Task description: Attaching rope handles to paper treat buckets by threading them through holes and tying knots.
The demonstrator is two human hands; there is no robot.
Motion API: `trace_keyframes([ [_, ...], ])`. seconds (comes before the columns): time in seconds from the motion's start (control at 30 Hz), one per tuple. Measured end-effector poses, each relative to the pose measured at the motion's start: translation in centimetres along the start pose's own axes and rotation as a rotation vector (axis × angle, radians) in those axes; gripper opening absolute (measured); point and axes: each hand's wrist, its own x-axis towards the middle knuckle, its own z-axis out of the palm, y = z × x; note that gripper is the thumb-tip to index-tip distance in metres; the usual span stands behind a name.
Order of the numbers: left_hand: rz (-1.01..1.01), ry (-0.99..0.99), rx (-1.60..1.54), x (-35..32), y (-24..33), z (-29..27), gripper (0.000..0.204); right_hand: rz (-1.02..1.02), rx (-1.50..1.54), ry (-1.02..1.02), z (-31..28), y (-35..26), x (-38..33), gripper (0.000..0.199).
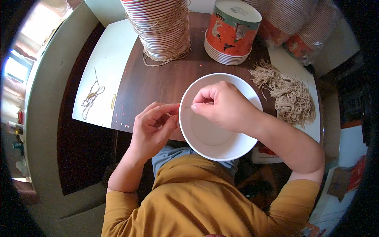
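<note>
- From my distant place, I watch a white bucket [209,136], which is in the middle of my view, with its mouth turned up to the camera, at the near edge of the tabletop [158,83].
- My right hand [227,104] reaches into the mouth from the 4 o'clock side. Its grip is closed, thumb and forefinger together, near the inner wall between 9 and 10 o'clock; if something thin is between them, I cannot tell.
- My left hand [152,128] is at 9 o'clock of the bucket, the forefinger reaching to the outer wall. The fingers are curled, so I cannot tell if this grip is open or closed.
- At 11 o'clock from the bucket stands a tall stack of buckets [160,35], with cord wound around it.
- At 12 o'clock stands an orange-red printed stack [231,37], bottom side up, with a green band.
- At 1 o'clock I see stacks in clear plastic [290,19].
- Between 2 and 3 o'clock lies a beige cord bundle [294,96].
- Toward 9 o'clock lie a small yellowish loop [113,101] and, farther, a dark tangled cord [92,96].
</note>
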Motion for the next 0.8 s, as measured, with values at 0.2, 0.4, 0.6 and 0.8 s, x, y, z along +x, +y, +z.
trace_keyframes([
  [0.2,0.019,0.042,0.016,0.1,-0.1,0.1,0.021,0.032,0.109,-0.065,0.1,0.5,0.0,0.013],
  [0.4,0.190,0.130,0.199,0.0,1.1,-0.4,0.021,0.023,0.167,-0.107,0.0,0.6,-0.1,0.013],
  [0.6,0.393,0.094,0.402,0.7,3.6,-0.1,0.020,-0.049,0.141,-0.078,0.5,0.4,-0.8,0.011],
  [0.8,0.481,0.025,0.463,1.2,3.4,-0.2,0.011,-0.152,0.192,-0.022,0.8,0.6,-1.1,0.012],
])
